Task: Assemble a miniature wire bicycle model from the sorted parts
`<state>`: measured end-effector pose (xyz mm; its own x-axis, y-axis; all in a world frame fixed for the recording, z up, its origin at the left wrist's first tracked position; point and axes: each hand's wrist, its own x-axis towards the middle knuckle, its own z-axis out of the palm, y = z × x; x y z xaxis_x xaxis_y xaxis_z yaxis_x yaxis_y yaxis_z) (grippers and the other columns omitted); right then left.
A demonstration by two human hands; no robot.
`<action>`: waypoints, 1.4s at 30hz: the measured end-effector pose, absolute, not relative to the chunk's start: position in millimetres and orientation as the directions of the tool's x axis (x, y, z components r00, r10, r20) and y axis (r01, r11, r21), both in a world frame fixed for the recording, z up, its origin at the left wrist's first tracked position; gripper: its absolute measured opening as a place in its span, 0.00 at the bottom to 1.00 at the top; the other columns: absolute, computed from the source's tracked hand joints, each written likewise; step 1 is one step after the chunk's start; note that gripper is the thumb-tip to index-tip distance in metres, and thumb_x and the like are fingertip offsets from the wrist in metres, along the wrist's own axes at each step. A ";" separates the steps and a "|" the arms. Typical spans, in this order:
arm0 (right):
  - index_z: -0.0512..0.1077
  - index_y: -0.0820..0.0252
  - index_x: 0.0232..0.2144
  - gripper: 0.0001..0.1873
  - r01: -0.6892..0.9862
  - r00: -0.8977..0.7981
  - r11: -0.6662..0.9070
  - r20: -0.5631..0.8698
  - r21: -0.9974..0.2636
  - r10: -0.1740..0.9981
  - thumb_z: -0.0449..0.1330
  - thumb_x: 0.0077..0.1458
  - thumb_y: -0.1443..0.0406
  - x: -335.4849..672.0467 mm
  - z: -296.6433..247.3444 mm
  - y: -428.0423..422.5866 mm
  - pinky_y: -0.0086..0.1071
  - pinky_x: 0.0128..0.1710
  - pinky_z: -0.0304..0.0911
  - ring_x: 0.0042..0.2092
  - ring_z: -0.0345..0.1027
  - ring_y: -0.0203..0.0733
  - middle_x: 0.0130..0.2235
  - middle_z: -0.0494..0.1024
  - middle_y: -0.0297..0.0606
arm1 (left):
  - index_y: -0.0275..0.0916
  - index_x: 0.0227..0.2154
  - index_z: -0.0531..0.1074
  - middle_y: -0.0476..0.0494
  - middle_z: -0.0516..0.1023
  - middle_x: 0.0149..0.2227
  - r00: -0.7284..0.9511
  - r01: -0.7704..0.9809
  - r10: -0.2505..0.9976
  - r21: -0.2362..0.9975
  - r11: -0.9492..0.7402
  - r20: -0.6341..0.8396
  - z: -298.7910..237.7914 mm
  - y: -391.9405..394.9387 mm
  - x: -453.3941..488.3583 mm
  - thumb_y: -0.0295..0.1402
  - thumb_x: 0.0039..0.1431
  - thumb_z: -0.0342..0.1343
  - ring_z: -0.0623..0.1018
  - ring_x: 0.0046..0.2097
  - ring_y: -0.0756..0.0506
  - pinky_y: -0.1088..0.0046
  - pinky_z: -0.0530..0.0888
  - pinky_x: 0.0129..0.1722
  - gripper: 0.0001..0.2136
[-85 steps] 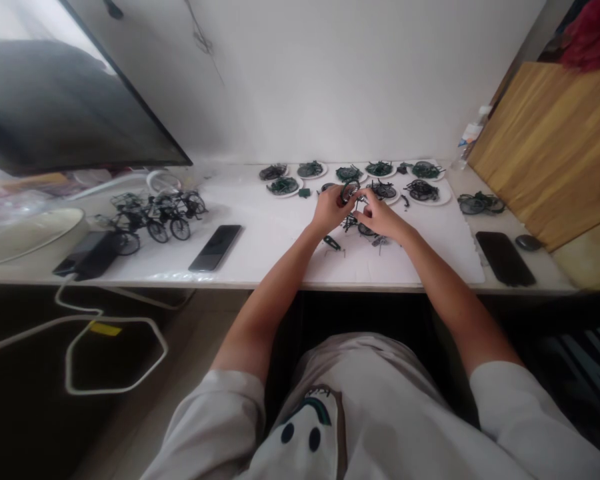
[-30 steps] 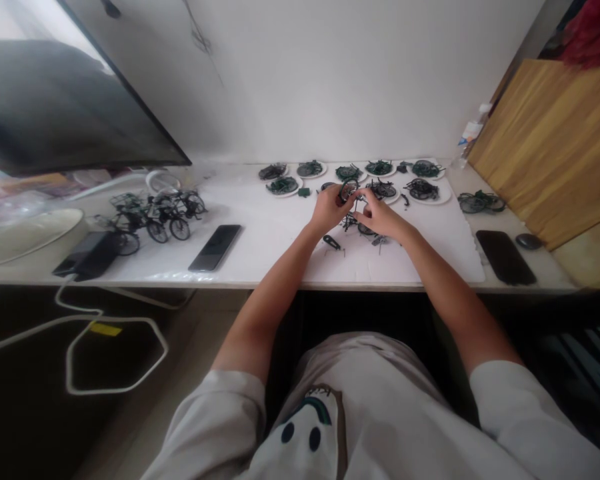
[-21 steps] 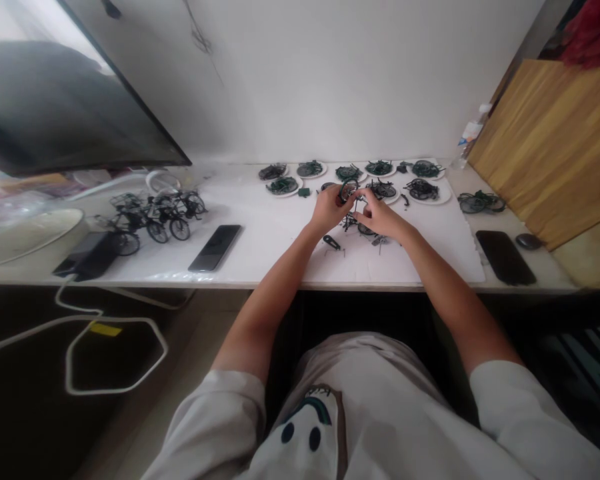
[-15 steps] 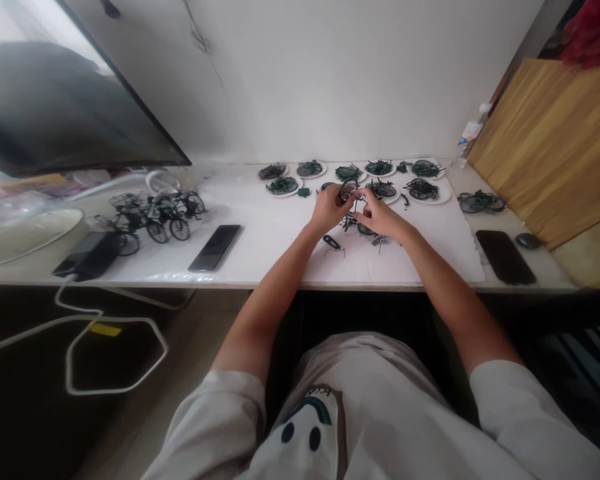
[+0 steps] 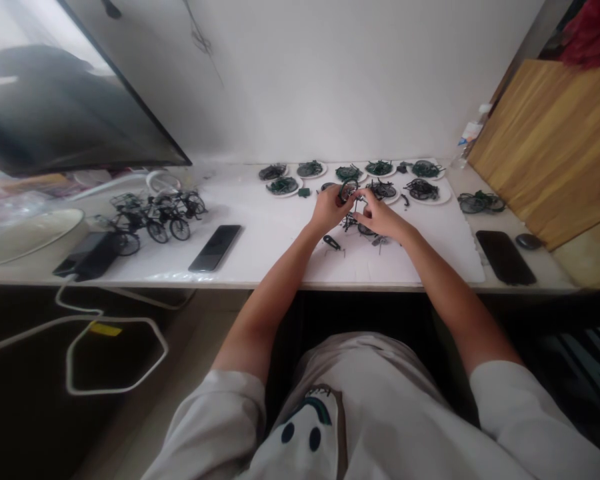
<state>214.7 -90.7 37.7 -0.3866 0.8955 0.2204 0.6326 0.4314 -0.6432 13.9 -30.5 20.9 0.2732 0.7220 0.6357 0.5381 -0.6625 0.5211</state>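
Observation:
My left hand (image 5: 329, 210) is closed around a small dark green toy wheel (image 5: 349, 190), held up above the white table (image 5: 260, 233). My right hand (image 5: 380, 217) is pinched on a tiny metal part right beside that wheel; what it is, I cannot make out. Both hands meet over a small heap of dark bicycle parts (image 5: 356, 225). A loose black piece (image 5: 332, 243) lies just in front of my left wrist.
Several white plates of dark green parts (image 5: 284, 186) line the back of the table. Finished toy bicycles (image 5: 155, 212) stand at left by a phone (image 5: 215, 247) and a power adapter (image 5: 86, 255). At right lie another phone (image 5: 505, 257), a mouse (image 5: 528, 242) and a wooden board (image 5: 555, 147).
My hands have stayed in place, with only small finger movements at the wheel. The reflection in the monitor at upper left has shifted.

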 end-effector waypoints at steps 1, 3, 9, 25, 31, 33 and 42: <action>0.56 0.50 0.65 0.26 0.633 -0.387 0.431 0.219 -0.643 0.896 0.61 0.72 0.59 214.5 38.1 -91.1 0.37 0.33 0.58 0.28 0.67 0.44 0.27 0.69 0.25 | 0.43 0.40 0.78 0.41 0.78 0.33 0.273 0.537 0.722 0.522 -0.663 0.636 20.7 -30.2 13.9 0.41 0.70 0.61 0.74 0.35 0.42 0.62 0.70 0.35 0.08; 0.56 0.51 0.65 0.26 0.635 -0.385 0.430 0.219 -0.642 0.896 0.61 0.72 0.59 214.3 38.4 -91.3 0.37 0.33 0.57 0.28 0.66 0.44 0.26 0.69 0.25 | 0.43 0.39 0.78 0.41 0.78 0.33 0.274 0.536 0.720 0.520 -0.665 0.638 20.2 -29.7 13.6 0.41 0.70 0.62 0.74 0.35 0.42 0.62 0.70 0.35 0.08; 0.57 0.50 0.64 0.25 0.625 -0.384 0.437 0.233 -0.647 0.894 0.61 0.71 0.59 214.0 37.1 -90.5 0.36 0.32 0.56 0.28 0.65 0.44 0.26 0.68 0.24 | 0.42 0.39 0.77 0.41 0.79 0.34 0.286 0.538 0.714 0.509 -0.672 0.640 20.5 -29.5 13.0 0.39 0.70 0.62 0.75 0.36 0.42 0.63 0.69 0.36 0.06; 0.62 0.48 0.60 0.20 0.603 -0.351 0.471 0.317 -0.643 0.881 0.62 0.70 0.59 214.9 31.8 -86.0 0.34 0.29 0.49 0.23 0.58 0.42 0.22 0.61 0.21 | 0.42 0.36 0.76 0.42 0.77 0.33 0.279 0.535 0.695 0.494 -0.685 0.662 18.3 -27.6 14.0 0.36 0.69 0.62 0.74 0.35 0.43 0.64 0.68 0.36 0.06; 0.64 0.48 0.59 0.19 0.588 -0.340 0.465 0.319 -0.662 0.885 0.62 0.70 0.57 213.9 35.9 -89.3 0.35 0.30 0.49 0.23 0.55 0.41 0.21 0.61 0.21 | 0.42 0.37 0.77 0.42 0.78 0.33 0.278 0.535 0.691 0.489 -0.688 0.667 17.3 -26.8 13.9 0.36 0.68 0.62 0.74 0.35 0.43 0.64 0.69 0.36 0.05; 0.64 0.49 0.59 0.19 0.597 -0.339 0.464 0.319 -0.655 0.885 0.61 0.71 0.58 213.2 37.3 -90.5 0.36 0.31 0.50 0.24 0.56 0.41 0.21 0.61 0.22 | 0.42 0.37 0.77 0.42 0.77 0.33 0.279 0.529 0.680 0.483 -0.698 0.677 17.0 -26.6 14.0 0.36 0.68 0.62 0.74 0.35 0.43 0.64 0.69 0.36 0.05; 0.69 0.53 0.59 0.25 0.647 -0.247 0.463 0.408 -0.605 0.879 0.61 0.60 0.67 211.9 31.7 -85.4 0.37 0.34 0.56 0.30 0.66 0.44 0.27 0.71 0.28 | 0.42 0.35 0.76 0.43 0.76 0.32 0.254 0.533 0.657 0.464 -0.707 0.710 13.3 -24.2 16.3 0.34 0.66 0.62 0.73 0.34 0.43 0.64 0.69 0.35 0.04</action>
<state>211.9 -85.4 31.7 -0.2471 0.8791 0.4077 0.6475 0.4628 -0.6055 16.3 -24.2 13.3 0.2537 0.6569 0.7101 0.5334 -0.7074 0.4638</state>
